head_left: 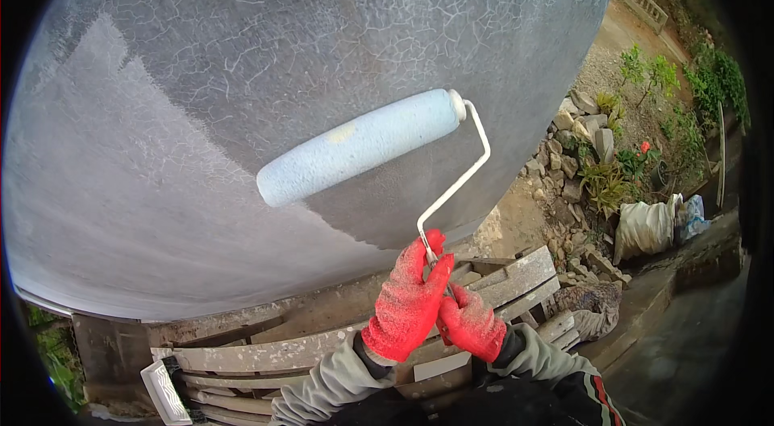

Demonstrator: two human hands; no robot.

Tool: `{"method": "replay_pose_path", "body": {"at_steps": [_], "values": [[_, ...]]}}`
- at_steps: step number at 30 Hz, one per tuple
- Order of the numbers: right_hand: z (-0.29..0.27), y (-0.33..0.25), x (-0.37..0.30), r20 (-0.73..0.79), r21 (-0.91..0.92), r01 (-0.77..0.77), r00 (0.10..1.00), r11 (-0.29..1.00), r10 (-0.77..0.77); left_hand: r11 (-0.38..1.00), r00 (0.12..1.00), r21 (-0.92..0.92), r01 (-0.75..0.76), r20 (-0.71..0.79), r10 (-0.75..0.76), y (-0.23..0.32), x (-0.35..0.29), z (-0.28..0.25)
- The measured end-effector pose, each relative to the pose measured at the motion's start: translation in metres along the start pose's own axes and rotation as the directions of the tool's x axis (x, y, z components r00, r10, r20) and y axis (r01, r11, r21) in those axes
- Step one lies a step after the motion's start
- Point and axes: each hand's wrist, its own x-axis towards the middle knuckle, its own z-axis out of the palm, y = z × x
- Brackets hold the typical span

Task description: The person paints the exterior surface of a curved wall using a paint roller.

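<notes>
The pale blue paint roller (360,147) on its bent white wire frame is pressing against the grey cracked wall (242,39), both red-gloved grips, left hand (407,301) and right hand (470,321), closing tightly around its handle above stacked weathered planks (266,353).

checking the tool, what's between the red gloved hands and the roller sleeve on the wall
Only the roller's thin white wire frame, bending from the left hand and right hand up to the pale blue roller sleeve; the head view shows nothing else there.
</notes>
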Motion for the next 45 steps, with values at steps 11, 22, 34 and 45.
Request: {"method": "replay_pose_path", "body": {"at_steps": [11, 22, 34, 45], "values": [[0.011, 0.061, 0.026, 0.089, 0.223, -0.097, 0.993, 0.97, 0.079, 0.997, 0.994, 0.018, 0.074, -0.087, -0.072, -0.058, 0.002, 0.015], [0.023, 0.102, 0.038, 0.128, 0.294, -0.28, 0.959, 0.914, 0.253, 0.965, 0.964, 0.02, 0.263, -0.041, -0.262, -0.109, 0.011, 0.014], [0.028, -0.094, 0.033, 0.085, 0.436, 0.341, 0.906, 0.833, -0.415, 0.919, 0.902, -0.092, -0.383, -0.251, 0.351, 0.096, 0.03, -0.02], [0.034, 0.102, 0.043, 0.151, 0.271, -0.116, 0.986, 0.956, 0.077, 0.896, 0.983, 0.418, 0.152, 0.032, -0.182, -0.053, -0.006, -0.023]]}}
